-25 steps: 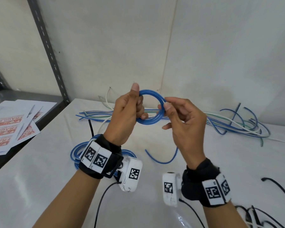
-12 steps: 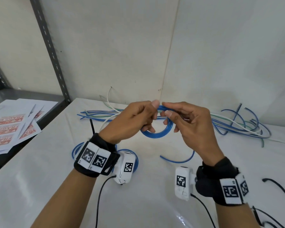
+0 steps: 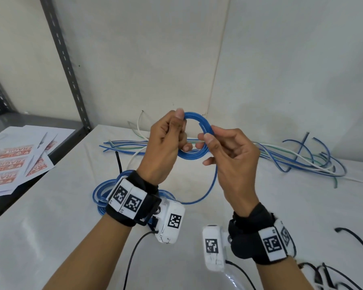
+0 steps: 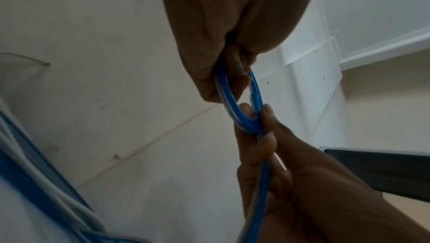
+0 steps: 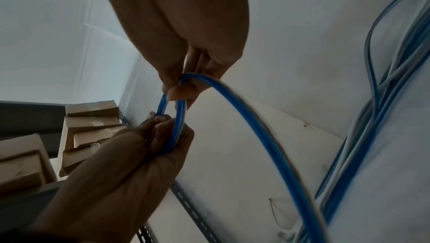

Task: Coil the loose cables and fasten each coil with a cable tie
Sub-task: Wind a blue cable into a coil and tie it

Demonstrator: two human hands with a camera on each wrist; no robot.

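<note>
Blue cable (image 3: 194, 155) sits wound into a small coil that you hold up in the air between both hands, above the white worktop (image 3: 281, 206) and in front of the wall corner. Your left hand (image 3: 166, 145) grips the coil's left side, thumb pressed on the top of the loops and the other fingers curled through the ring. Your right hand (image 3: 233, 151) pinches the right side of the coil between thumb and forefinger, the remaining fingers loosely curled below. From that pinch a free tail (image 3: 210, 185) of the same cable hangs down and curves toward the worktop; its far end is hidden behind your left wrist. In the left wrist view the coil (image 4: 242, 107) shows edge-on, clamped by fingers at both ends; in the right wrist view the tail (image 5: 267, 145) sweeps out of your pinch toward the camera.

Behind your left wrist a larger coil of blue cable (image 3: 102, 191) lies flat on the worktop, with a black cable tie (image 3: 118, 162) just beyond it. A bundle of loose cables (image 3: 291, 160), blue, white and green, stretches along the back of the worktop. Printed FRAGILE sheets (image 3: 11, 164) lie on the shelf to your left.
</note>
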